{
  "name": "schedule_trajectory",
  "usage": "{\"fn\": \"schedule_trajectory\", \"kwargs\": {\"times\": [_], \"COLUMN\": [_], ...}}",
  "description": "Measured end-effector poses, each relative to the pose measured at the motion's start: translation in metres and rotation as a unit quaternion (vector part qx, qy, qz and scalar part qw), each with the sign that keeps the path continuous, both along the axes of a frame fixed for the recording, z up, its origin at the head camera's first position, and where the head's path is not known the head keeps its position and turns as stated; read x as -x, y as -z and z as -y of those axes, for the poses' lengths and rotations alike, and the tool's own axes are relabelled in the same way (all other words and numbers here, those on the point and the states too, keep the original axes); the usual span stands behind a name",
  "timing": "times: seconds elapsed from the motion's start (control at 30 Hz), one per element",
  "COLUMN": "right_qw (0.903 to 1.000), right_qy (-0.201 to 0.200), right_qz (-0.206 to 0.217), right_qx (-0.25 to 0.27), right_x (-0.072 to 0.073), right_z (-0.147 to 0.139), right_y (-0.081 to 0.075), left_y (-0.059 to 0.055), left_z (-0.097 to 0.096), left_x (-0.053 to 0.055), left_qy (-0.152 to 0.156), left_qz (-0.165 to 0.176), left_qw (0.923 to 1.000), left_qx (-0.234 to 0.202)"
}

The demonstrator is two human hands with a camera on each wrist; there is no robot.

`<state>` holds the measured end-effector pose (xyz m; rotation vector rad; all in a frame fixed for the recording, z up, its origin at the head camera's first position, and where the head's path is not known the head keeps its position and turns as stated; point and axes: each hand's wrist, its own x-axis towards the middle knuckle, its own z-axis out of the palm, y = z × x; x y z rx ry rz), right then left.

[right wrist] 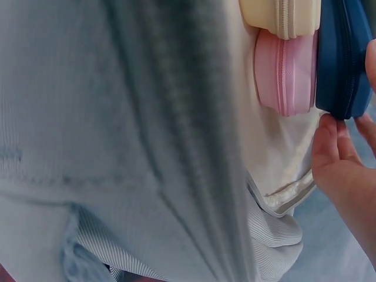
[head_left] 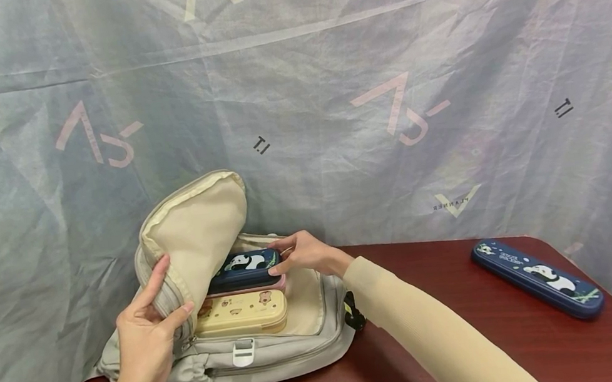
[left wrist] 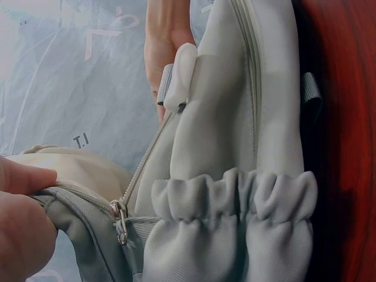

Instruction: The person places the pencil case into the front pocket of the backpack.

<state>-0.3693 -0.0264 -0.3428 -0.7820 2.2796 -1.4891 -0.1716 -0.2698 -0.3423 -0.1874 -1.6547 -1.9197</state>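
Note:
A grey backpack (head_left: 281,370) lies on its back with its front flap (head_left: 197,228) folded up. My left hand (head_left: 148,328) pinches the flap's zipped edge between thumb and fingers. Inside, my right hand (head_left: 307,254) grips the end of a dark blue panda pencil case (head_left: 244,270). Under that case sits a pink pencil case (right wrist: 286,73), mostly hidden in the head view. A yellow pencil case (head_left: 240,313) with small bear pictures lies in front of them. In the left wrist view, the zipper pull (left wrist: 120,223) hangs near my left fingers.
Another dark blue panda pencil case (head_left: 537,278) lies on the right side of the dark red table (head_left: 412,330). A grey printed cloth (head_left: 298,122) hangs behind the table. A black strap buckle (head_left: 354,313) sticks out at the backpack's right side.

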Motion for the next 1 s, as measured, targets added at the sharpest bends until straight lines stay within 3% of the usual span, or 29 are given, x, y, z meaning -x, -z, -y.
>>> {"fn": "schedule_trajectory", "kwargs": {"times": [0.27,0.5,0.73,1.0], "right_qw": [1.0000,0.9996,0.9960,0.9936], "right_qy": [-0.001,0.000,-0.019,-0.017], "right_qz": [0.007,-0.017,-0.079,-0.106], "right_qx": [-0.005,-0.024,-0.038,-0.035], "right_x": [0.000,-0.007,-0.026,-0.057], "right_z": [-0.003,-0.013,-0.045,-0.106], "right_y": [0.000,-0.003,-0.009,-0.003], "left_y": [-0.001,0.000,0.000,0.000], "left_z": [-0.003,-0.002,-0.002,-0.004], "left_x": [0.001,0.000,-0.001,0.000], "left_qy": [-0.003,-0.009,-0.007,-0.017], "left_qz": [0.003,0.003,0.001,-0.002], "left_qw": [1.0000,1.0000,1.0000,0.9998], "left_qx": [-0.003,0.002,-0.002,-0.007]}}
